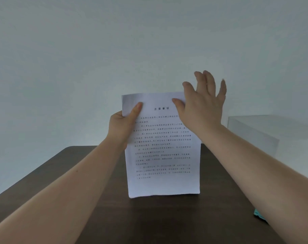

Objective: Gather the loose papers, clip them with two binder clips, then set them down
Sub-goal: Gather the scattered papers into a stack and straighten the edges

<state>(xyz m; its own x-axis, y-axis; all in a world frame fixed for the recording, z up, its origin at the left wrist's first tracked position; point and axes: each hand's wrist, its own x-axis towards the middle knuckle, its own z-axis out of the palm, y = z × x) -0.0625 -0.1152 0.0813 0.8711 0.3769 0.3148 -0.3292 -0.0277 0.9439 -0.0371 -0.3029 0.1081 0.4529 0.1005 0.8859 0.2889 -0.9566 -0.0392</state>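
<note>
A stack of white printed papers (162,155) stands upright on its bottom edge on the dark brown table (61,173). My left hand (122,126) grips the stack's upper left edge, thumb on the front sheet. My right hand (202,104) is at the top right corner with fingers spread wide; its thumb rests on the front of the papers and the fingers rise above the top edge. No binder clip can be made out for certain.
A white box (265,132) stands at the right beyond the table. A small teal object (259,214) peeks out under my right forearm at the table's right edge. A plain pale wall fills the background.
</note>
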